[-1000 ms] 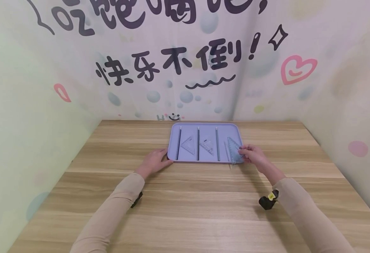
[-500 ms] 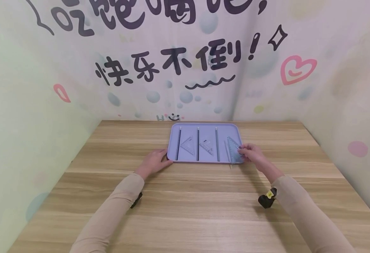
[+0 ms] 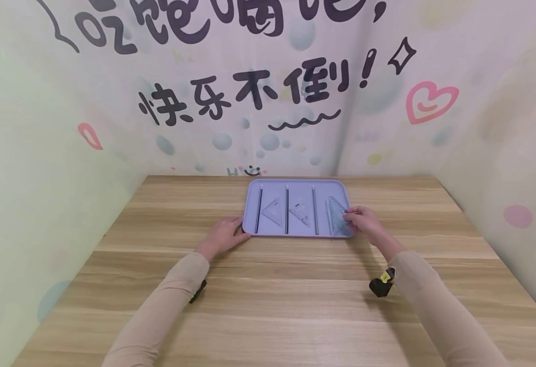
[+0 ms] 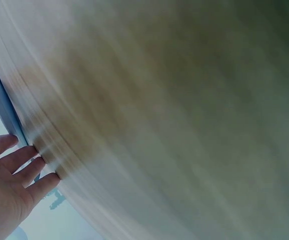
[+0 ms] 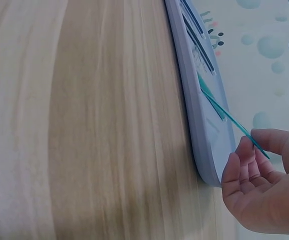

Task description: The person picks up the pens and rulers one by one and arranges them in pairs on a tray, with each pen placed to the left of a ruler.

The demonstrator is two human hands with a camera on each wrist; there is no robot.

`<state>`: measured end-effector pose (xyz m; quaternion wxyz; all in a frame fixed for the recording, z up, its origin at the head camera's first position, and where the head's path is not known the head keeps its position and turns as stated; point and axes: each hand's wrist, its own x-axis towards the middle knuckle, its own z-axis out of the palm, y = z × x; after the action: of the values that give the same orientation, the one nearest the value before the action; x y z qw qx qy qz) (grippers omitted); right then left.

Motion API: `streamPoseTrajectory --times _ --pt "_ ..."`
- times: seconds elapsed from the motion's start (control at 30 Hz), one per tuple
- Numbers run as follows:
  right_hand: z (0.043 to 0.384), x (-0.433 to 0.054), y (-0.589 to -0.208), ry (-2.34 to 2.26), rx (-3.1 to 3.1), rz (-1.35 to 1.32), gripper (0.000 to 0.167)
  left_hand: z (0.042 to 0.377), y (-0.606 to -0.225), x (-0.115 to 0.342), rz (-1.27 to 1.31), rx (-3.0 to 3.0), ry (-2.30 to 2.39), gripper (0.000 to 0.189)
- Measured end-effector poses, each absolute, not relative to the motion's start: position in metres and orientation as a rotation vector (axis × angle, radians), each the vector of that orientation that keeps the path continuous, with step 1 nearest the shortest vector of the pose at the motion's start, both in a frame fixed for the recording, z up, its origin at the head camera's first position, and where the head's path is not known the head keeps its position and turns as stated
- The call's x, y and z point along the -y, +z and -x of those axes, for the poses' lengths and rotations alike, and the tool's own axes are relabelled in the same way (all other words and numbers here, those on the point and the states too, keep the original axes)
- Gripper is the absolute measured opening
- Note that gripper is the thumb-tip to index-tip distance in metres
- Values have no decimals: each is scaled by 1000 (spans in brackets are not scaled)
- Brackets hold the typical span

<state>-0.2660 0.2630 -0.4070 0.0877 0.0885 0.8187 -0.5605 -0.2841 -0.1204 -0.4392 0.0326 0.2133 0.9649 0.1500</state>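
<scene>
A lavender tray (image 3: 327, 184) lies on the table near the wall. Several drawing things are on it: three dark pencils (image 3: 287, 209) in upright rows, with a clear set square (image 3: 273, 212) and another clear set square (image 3: 300, 214) between them. My right hand (image 3: 363, 224) pinches a bluish set square (image 3: 336, 210) between thumb and fingers, over the tray's right end. Edge-on in the right wrist view, that set square (image 5: 237, 125) tilts above the tray. At the tray's front left corner, my left hand (image 3: 222, 235) touches the rim with fairly straight fingers.
The wooden table (image 3: 268, 295) stretches toward me. A printed wall sheet (image 3: 194, 148) stands right behind the tray, with side walls left and right. A black wrist camera (image 3: 380, 286) hangs under the right sleeve.
The right hand has moved slightly away from me and the bluish set square with it; its lower corner no longer overhangs the tray's front rim. The left hand stays put.
</scene>
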Motion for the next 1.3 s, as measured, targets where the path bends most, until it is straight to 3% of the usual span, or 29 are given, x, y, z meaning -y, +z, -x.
streamPoseTrajectory --times 1.3 --pt "285 -265 -416 -1561 -2565 -306 37 285 -441 121 -697 -2990 475 63"
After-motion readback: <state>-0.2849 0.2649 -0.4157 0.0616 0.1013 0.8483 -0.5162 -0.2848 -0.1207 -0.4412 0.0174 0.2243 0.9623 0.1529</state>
